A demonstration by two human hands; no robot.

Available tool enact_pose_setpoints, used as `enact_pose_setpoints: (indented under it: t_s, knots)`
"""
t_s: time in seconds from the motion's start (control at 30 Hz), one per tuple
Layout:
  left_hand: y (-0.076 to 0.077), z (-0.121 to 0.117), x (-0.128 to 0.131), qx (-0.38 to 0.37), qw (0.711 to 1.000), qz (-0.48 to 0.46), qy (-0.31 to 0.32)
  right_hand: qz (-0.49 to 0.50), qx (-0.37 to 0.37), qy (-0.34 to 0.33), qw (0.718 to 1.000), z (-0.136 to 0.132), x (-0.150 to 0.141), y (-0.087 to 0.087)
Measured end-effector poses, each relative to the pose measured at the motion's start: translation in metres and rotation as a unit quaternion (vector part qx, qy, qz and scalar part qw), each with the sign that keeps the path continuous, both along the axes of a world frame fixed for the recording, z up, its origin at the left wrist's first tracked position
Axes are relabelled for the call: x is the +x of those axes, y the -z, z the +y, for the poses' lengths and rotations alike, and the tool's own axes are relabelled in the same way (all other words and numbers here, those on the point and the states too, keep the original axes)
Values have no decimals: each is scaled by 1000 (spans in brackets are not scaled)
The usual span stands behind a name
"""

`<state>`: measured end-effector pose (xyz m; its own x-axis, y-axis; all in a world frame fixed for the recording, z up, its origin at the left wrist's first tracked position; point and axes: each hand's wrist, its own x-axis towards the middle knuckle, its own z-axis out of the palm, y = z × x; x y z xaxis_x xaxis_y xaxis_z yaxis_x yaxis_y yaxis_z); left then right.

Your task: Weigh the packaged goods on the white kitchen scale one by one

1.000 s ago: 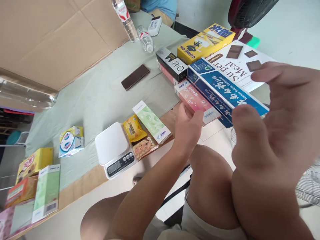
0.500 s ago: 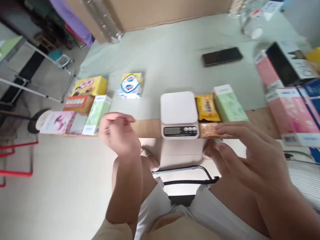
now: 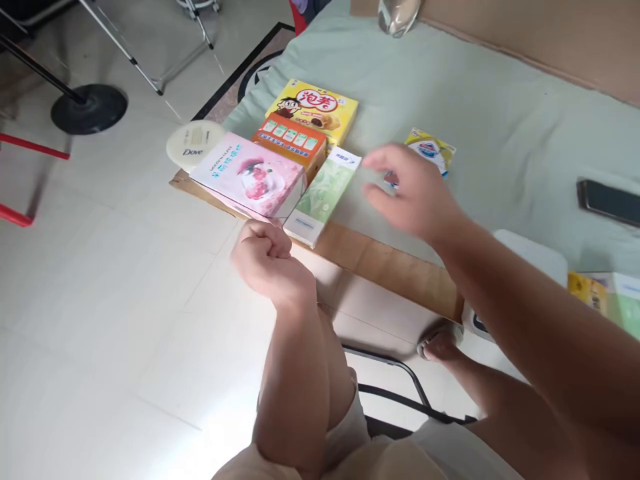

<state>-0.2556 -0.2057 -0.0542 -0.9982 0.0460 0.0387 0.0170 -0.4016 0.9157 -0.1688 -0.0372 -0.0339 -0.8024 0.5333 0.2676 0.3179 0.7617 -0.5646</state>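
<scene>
My left hand (image 3: 273, 263) is curled into a fist at the table's front edge, just in front of a pink-and-white box (image 3: 250, 177) with a dessert picture; nothing shows in it. Beside that box lies a slim green-and-white box (image 3: 324, 197). Fingers and thumb apart, my right hand (image 3: 407, 190) hovers over the table, its fingertips close to the green box's far end. It partly covers a yellow-and-white soap pack (image 3: 431, 150) behind it. An orange box (image 3: 295, 143) and a yellow snack box (image 3: 325, 110) stand further back.
A round cream Dove container (image 3: 195, 143) sits at the left table corner. My right forearm partly hides a white digital scale (image 3: 535, 257). A yellow packet (image 3: 586, 290), another green box (image 3: 627, 303) and a black phone (image 3: 610, 200) lie right. A black round stand base (image 3: 90, 110) is on the floor.
The view has swung left toward the group of boxes. My right hand has moved left from beside the scale to near the green box. My left hand stays curled.
</scene>
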Motion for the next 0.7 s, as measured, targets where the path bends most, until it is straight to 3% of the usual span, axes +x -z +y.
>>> enact_pose_setpoints:
  t_s: [0.07, 0.13, 0.27, 0.4, 0.53, 0.63, 0.7]
  knots:
    - [3, -6, -8, -63, 997, -8, 33, -36, 22, 36, 998, 17, -44, 18]
    - [4, -11, -14, -90, 992, -29, 81, -68, 28, 68, 995, 27, -70, 34]
    - [4, -21, -19, -96, 979, -105, 149, -45, 45, 77, 995, 23, -77, 59]
    - [-2, -28, -15, -107, 972, -111, 177, 1, 70, 82, 994, 3, -58, 63]
    - [-17, -35, 3, -125, 972, -37, 194, 77, 50, 111, 990, -24, -27, 45]
    - [-34, -43, 19, -119, 972, 52, 195, 150, 2, 160, 976, -42, 20, 22]
    - [-47, -47, 28, -87, 970, 110, 200, 186, -18, 182, 965, -53, 68, 9]
